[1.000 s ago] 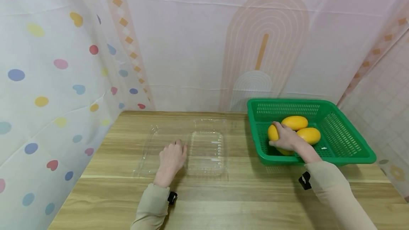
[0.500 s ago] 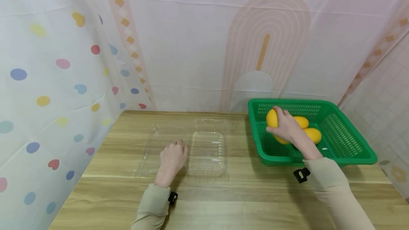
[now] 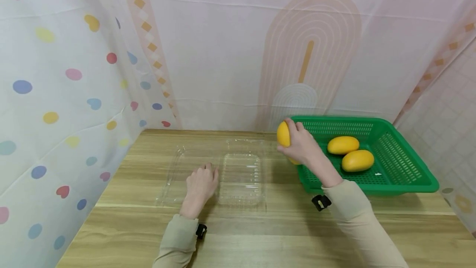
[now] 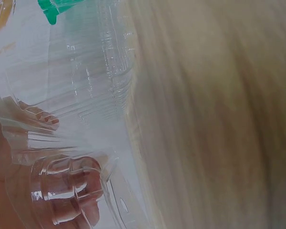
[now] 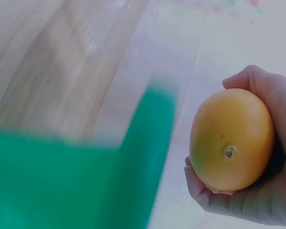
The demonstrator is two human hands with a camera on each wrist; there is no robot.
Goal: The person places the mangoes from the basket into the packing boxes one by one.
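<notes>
In the head view my right hand (image 3: 302, 146) grips a yellow mango (image 3: 283, 134), raised at the left rim of the green basket (image 3: 308, 186). The right wrist view shows the mango's stem end (image 5: 229, 151), with thumb and fingers curled round the fruit. Two more mangoes (image 3: 343, 145) lie in the basket. A clear plastic clamshell container (image 3: 239, 177) lies unfolded on the table. My left hand (image 3: 201, 183) holds it at its middle, back of the hand up and fingers bent. In the left wrist view those fingers (image 4: 88, 188) show through the clear plastic.
The basket stands at the right of the wooden table (image 3: 245, 243). A patterned curtain (image 3: 219, 73) hangs behind the table, and a dotted one (image 3: 55, 144) at the left. A small white scrap (image 3: 378, 173) lies in the basket.
My right hand has lifted the mango from the basket and carried it left to the basket's left rim. The left hand and the container have stayed in place.
</notes>
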